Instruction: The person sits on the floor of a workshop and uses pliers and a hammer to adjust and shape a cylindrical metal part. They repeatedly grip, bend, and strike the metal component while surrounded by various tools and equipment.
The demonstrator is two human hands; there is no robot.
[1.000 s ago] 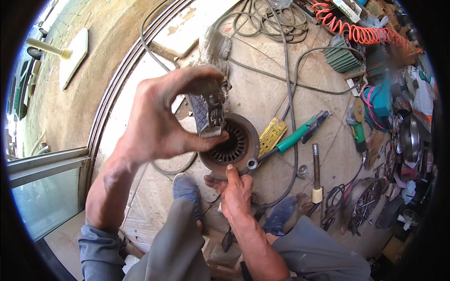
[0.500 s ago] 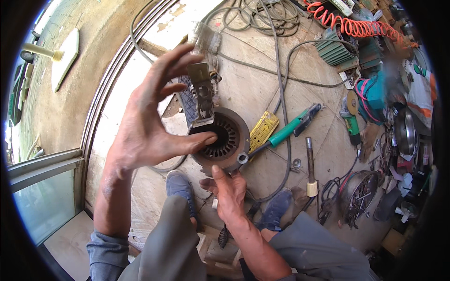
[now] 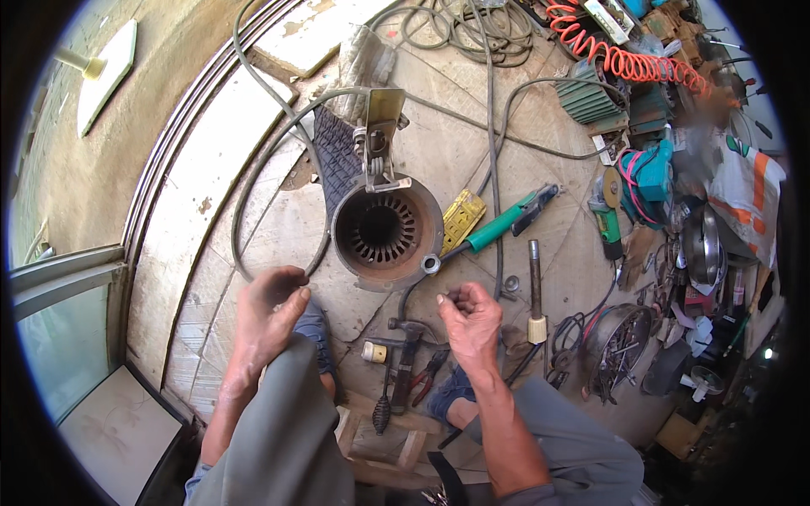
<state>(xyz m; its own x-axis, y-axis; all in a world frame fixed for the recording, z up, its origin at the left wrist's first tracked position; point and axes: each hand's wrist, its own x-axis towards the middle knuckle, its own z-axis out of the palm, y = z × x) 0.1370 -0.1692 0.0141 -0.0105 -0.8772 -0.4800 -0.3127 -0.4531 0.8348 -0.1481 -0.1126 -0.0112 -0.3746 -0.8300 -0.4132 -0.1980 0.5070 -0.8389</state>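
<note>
A round rusty metal housing with a slotted inner ring stands on the floor. Beyond it, a metal bracket with bolts rests beside dark patterned rubber. My left hand is below the housing at left, over my knee, fingers loosely bent, thumb apart, holding nothing visible. My right hand is at lower right of the housing, fingers curled in; whether they hold anything is hidden. Between my hands lie a hammer, red-handled pliers and a wire brush. A yellow power strip lies right of the housing.
A green-handled tool, metal bar and angle grinder lie rightward. Cables, an orange coiled hose, finned motor and metal pan crowd the floor. A glass door is at left.
My left hand has left the bracket and moved down to my knee. My right hand has come away from the housing toward the right. The hammer and pliers have come into view.
</note>
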